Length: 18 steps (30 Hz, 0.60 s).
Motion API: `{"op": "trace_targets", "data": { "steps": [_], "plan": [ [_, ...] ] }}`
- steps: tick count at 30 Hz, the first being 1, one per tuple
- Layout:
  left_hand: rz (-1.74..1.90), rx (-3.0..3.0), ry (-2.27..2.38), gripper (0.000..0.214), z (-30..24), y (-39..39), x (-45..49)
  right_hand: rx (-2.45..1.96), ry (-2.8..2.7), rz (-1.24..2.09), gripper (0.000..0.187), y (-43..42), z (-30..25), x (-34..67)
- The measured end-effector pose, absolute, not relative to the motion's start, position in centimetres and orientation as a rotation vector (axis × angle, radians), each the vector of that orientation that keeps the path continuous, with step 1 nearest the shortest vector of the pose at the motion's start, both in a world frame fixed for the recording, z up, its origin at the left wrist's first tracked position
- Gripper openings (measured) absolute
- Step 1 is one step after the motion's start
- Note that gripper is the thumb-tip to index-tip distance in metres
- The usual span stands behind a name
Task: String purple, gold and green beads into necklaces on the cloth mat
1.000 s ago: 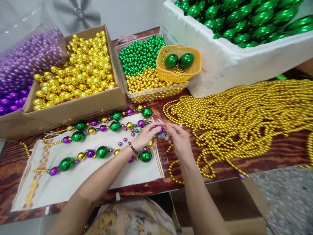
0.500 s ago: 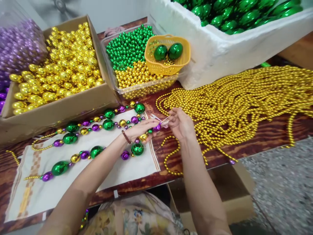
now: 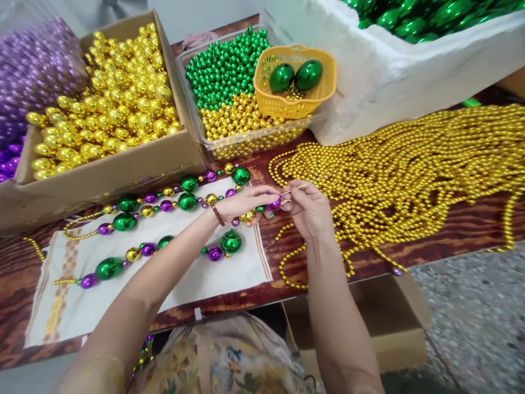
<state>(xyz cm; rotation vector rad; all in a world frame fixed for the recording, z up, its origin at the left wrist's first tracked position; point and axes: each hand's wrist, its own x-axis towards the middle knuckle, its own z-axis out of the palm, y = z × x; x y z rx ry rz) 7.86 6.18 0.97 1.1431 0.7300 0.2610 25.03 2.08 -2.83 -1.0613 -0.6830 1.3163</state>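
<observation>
My left hand (image 3: 248,203), with a brown bead bracelet at the wrist, is closed around a beaded strand. A shiny purple bead (image 3: 274,203) shows at its fingertips, beside a small green bead (image 3: 260,208) and a gold bead (image 3: 247,216). My right hand (image 3: 312,210) pinches a thin, pale needle-like rod (image 3: 292,190), whose left end meets the purple bead. The fingertips of both hands nearly touch. Below the left hand, a large green bead (image 3: 231,241) of the strand lies on the white cloth (image 3: 186,279).
Behind stand a cardboard box (image 3: 164,150) of gold beads, a clear tub (image 3: 211,143) of green and gold beads, a yellow basket (image 3: 283,109) and a white foam box (image 3: 381,82). Gold bead strings (image 3: 410,164) cover the right side. A finished-looking strand (image 3: 187,201) lies on the cloth.
The whole view has shifted slightly. My right fingers have closed in nearer the purple bead, with the rod now reaching past them. Scissors seen behind the hands earlier are now hidden.
</observation>
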Motion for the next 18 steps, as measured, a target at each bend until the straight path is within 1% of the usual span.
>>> {"op": "trace_targets", "data": {
  "steps": [5,13,15,18],
  "plan": [
    [0.294,1.292,0.734,0.029,0.7,5.7,7.8,-1.1,-0.622,1.255,0.041,2.0,-2.7,25.0],
    [0.391,1.508,0.795,0.043,-1.1,5.2,6.5,-1.095,-0.757,1.268,0.039,2.1,-2.2,24.7],
    [0.4,1.537,0.806,0.044,-0.9,5.2,6.3,-1.088,-0.749,1.276,0.039,2.0,-2.0,24.5],
    [0.511,1.671,0.825,0.039,-0.3,5.1,6.2,-1.005,-0.731,1.265,0.037,2.0,-0.6,24.8]
  ]
}}
